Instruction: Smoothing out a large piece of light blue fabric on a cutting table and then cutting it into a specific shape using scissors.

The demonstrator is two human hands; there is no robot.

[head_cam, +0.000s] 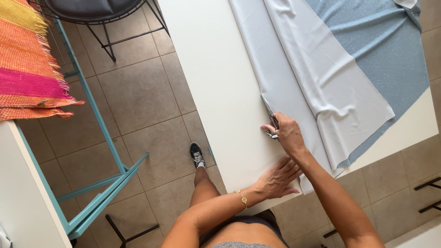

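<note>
A pale grey fabric [285, 82] lies along a white table [211, 69], with a whiter layer [330, 87] and a glittery light blue fabric [386, 46] over its right part. My right hand [287, 133] grips scissors [270, 115] whose blades point up along the grey fabric's left edge. My left hand [278, 177] lies flat, fingers spread, pressing the fabric's near end by the table's front edge. A gold bracelet [242, 197] sits on that wrist.
A teal metal frame [101, 138] stands on the tiled floor at left, beside a white surface [23, 193] bearing an orange, pink and yellow woven cloth [27, 59]. A dark chair [105, 18] stands at top left. My shoe [196, 154] is beside the table.
</note>
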